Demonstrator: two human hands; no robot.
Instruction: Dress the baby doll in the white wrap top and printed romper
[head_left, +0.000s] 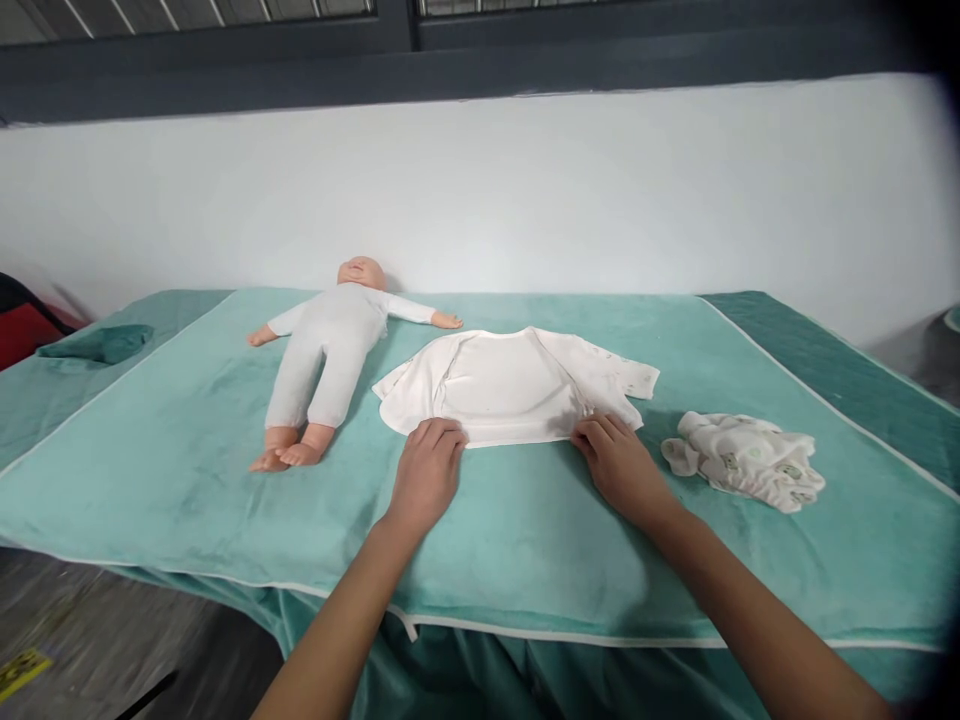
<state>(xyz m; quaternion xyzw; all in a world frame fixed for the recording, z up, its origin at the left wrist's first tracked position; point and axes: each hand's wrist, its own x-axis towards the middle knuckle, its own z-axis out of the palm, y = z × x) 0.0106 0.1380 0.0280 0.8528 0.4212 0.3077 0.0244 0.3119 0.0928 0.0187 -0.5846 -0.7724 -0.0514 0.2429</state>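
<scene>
A small white baby shirt [510, 385] lies spread on the green cover, its sleeves out to both sides. My left hand [429, 470] is closed on the lower left part of its hem, fingers curled over the cloth. At the lower right of the hem, my right hand [619, 465] pinches the fabric between thumb and fingers. The fingertips of both hands are partly hidden. To the left of the shirt, a baby doll [330, 350] in a white body suit lies on its back with arms spread. Right of my right hand sits a crumpled white printed baby garment [750, 460].
The green velvety cover [187, 480] has white piping and hangs over the front edge. A white wall [480, 200] stands behind it. At the far left is a red and black object [26, 325] beside a dark green cloth lump [97, 343]. Yellow tape [22, 672] marks the floor.
</scene>
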